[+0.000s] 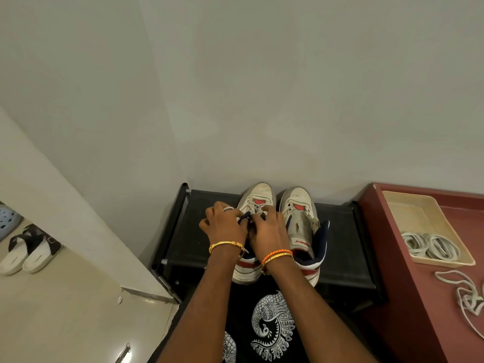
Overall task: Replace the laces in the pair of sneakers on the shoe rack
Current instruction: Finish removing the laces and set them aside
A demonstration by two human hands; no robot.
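Two worn white sneakers with red and navy trim stand side by side on the black shoe rack [199, 231], toes to the wall. The left sneaker [258, 196] carries a white lace [258, 208] through its front eyelets. My left hand [222, 224] and my right hand [269, 229] meet over its tongue, fingers curled and pinching the lace there; the lace ends are hidden under my fingers. The right sneaker [298, 210] has no lace, and its tongue is pulled open.
A dark red cabinet top [408, 284] adjoins the rack on the right. On it a cream tray [408, 208] holds coiled white laces [432, 246], and a loose lace [463, 292] lies in front. White slides [26, 252] sit on the floor at left.
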